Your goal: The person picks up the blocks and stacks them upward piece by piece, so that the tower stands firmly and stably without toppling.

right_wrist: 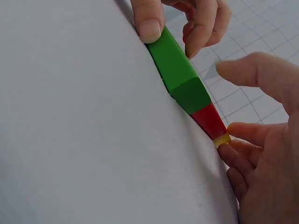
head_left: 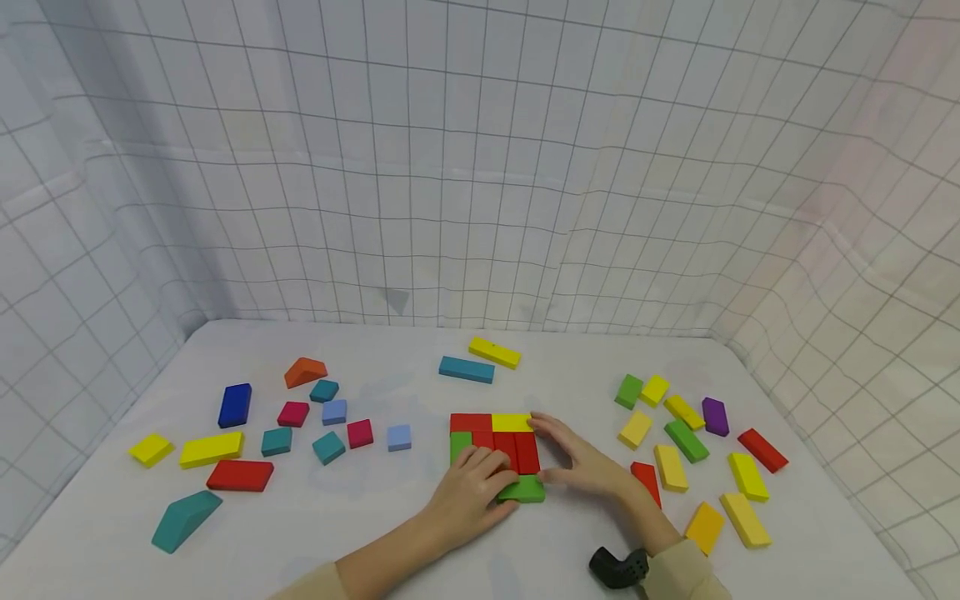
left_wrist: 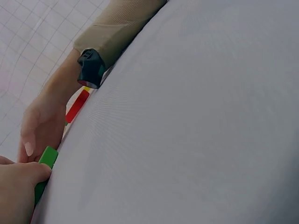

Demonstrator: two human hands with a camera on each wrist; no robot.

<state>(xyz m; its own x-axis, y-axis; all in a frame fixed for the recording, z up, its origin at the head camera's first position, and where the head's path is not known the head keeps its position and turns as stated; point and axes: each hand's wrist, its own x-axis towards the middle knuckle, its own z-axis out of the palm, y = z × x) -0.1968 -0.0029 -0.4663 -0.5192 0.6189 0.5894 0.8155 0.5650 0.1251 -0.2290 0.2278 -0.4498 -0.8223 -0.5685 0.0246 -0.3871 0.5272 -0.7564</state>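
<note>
A flat rectangle of toy blocks lies mid-table: a red block and a yellow block along the back, red blocks inside, a green block at the left. My left hand covers the front left corner. Its thumb and fingers pinch the front green block, whose near face shows in the right wrist view. At the rectangle's right side, my right hand is spread, fingertips at the back yellow block's end, thumb by the front green block's right end.
Several loose blocks lie left, including a red block and a teal wedge-like block. More lie right, such as a purple block. Blue and yellow blocks sit behind the rectangle. A black device is at my right sleeve.
</note>
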